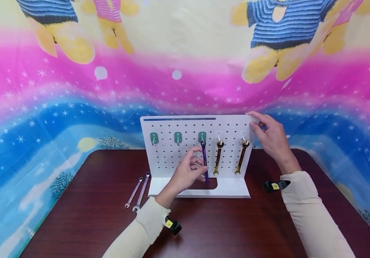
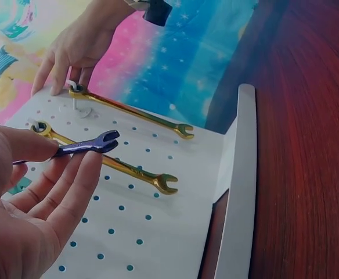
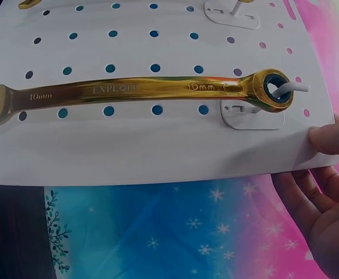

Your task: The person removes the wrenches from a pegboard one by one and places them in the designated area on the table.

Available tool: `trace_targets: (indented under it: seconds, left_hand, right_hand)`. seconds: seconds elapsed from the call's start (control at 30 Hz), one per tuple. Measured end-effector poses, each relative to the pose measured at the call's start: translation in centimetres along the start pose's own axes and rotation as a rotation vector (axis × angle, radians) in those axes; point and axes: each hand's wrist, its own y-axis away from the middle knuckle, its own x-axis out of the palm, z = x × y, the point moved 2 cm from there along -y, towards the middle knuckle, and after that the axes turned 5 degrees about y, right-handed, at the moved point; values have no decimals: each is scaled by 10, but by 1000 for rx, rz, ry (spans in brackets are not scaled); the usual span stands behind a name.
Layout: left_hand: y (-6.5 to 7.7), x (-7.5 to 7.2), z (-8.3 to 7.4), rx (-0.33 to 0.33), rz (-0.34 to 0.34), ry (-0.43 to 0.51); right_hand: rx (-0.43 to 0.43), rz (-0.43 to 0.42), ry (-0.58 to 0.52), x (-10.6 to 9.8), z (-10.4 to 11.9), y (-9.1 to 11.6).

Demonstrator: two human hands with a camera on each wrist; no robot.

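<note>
The left hand [image 1: 189, 171] pinches the purple wrench [image 1: 205, 162] between thumb and fingertips, while the right hand [image 1: 273, 138] grips the far right corner of the white pegboard [image 1: 163, 172], thumb on the near face and fingers behind the edge. The purple wrench hangs steeply at mid-board, its ring end up at the third hook from the left, a green hook [image 1: 202, 136]; whether it sits fully on it I cannot tell. Its lower end sticks out past the fingers, in front of the cut-out in the base [image 1: 230, 191]. Just to its right, across a narrow gap, the inner gold wrench [image 1: 218, 157] hangs from a white hook; the outer gold wrench [image 1: 241, 157] hangs from another close to the board's right edge, with the right thumb just beside that hook. To the left, the leftmost hook [image 1: 154, 138] and the second hook [image 1: 178, 137] stand well spaced along the row, leaving a wider stretch of perforated board there. Past the board's left edge, a short wrench [image 1: 134, 192] and a long wrench [image 1: 141, 192] lie side by side on the dark table [image 1: 85, 208], the long one nearer the base. Wood extends left, right and near of the base; the patterned cloth [image 1: 178, 93] rises beyond the far edge.
</note>
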Motion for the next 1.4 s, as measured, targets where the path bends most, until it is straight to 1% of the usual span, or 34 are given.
trace_targets:
  seconds: [0.23,0.37,0.53,0.77,0.97,1.17,1.27,1.4]
  left_hand:
    - [2,4,-6,-4,24,63]
    - [4,5,-7,-1,31,93]
    - [5,8,-7,17,22,111]
    - [5,12,-12,39,28,167]
    - [6,11,-16,22,55,177]
    - [7,9,-19,1,75,251]
    - [8,10,-23,16,87,282]
    - [9,10,-27,43,98,290]
  right_hand:
    - [-1,-3,5,-1,1,-1]
    - [-4,-5,9,-1,2,-1]
    - [-4,-3,5,-1,1,-2]
    - [-7,-8,0,-1,1,-3]
    - [-2,-10,0,-2,3,-2]
    - [14,-12,-1,0,1,-2]
    - [20,-13,-7,1,1,-2]
    - [26,-10,-18,0,2,-1]
